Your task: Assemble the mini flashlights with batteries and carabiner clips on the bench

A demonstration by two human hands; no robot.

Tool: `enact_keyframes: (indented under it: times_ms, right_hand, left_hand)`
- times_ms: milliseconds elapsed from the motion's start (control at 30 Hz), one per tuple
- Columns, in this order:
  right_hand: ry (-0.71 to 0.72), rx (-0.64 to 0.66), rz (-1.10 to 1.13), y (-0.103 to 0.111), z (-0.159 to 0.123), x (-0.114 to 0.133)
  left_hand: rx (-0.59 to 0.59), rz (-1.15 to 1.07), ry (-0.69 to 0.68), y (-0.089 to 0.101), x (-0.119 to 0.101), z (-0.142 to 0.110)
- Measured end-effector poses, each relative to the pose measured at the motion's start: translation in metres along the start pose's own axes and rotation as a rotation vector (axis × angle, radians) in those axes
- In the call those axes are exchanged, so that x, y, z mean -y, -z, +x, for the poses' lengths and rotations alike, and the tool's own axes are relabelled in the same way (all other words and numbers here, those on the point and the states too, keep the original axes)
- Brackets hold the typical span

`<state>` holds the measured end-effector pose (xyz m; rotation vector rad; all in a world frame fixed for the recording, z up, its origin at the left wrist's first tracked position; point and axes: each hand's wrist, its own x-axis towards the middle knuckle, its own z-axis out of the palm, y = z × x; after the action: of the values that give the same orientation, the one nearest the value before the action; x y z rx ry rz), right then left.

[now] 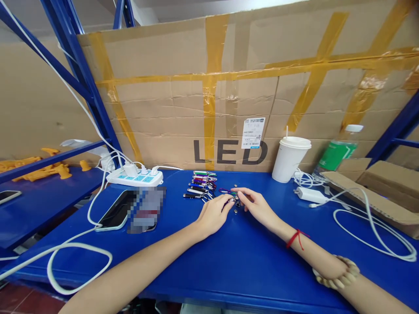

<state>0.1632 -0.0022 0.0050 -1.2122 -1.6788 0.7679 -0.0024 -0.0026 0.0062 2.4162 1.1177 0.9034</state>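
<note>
Head view: left hand pinches a small silvery piece; whether the right hand beside it grips anything, one cannot tell; clip-ended tubes lie nearby.

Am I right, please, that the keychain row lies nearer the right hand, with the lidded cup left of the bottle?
No: the head view shows the keychain row nearer the left hand; the lidded cup is left of the bottle.

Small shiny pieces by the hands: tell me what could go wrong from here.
The small shiny pieces lie loose by the left hand and right hand, so a brush might scatter them. The left hand could also nudge the nearby row of pen-like items out of line.
</note>
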Motion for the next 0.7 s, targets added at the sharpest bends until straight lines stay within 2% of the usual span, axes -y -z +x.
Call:
enact_keyframes:
  times_ms: [200,500,700]
  right_hand:
    - [-0.115,0.042,0.177,-0.006,-0.0013,0.0011]
    - [-0.253,-0.065,0.311,-0.0034,-0.0007,0.0061]
    - [-0.308,-0.07,0.341,-0.0004,0.0008,0.0028]
  left_hand:
    - [0.037,0.022,-0.024,-0.0008,0.0024,0.0007]
    - [0.051,0.056,-0.045,-0.0007,0.0035,0.0002]
    - [0.034,0.059,-0.005,-0.0023,0.0047,0.0013]
